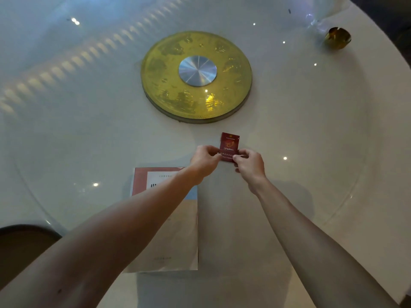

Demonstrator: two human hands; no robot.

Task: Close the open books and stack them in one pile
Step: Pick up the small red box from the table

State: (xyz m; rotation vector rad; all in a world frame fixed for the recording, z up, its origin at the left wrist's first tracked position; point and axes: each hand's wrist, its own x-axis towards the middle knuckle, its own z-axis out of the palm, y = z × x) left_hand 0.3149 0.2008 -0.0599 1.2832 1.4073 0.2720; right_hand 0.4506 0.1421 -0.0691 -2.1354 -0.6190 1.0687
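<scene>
A closed book (pixel 175 232) with a pink, pale blue and beige cover lies flat on the glass table top, below my hands and partly hidden under my left forearm. Beyond its top right corner I hold a small dark red booklet or pack (pixel 229 145) with gold print. My left hand (pixel 205 160) pinches its lower left edge and my right hand (pixel 250 164) pinches its lower right edge. The red item stands nearly upright just above the table surface. Whether it is open or closed I cannot tell.
A round gold disc with a silver hub (pixel 196 76) sits at the centre of the white round table (pixel 311 130). A gold ornament (pixel 337 38) rests at the far right. A dark chair back (pixel 24 243) shows at the lower left edge.
</scene>
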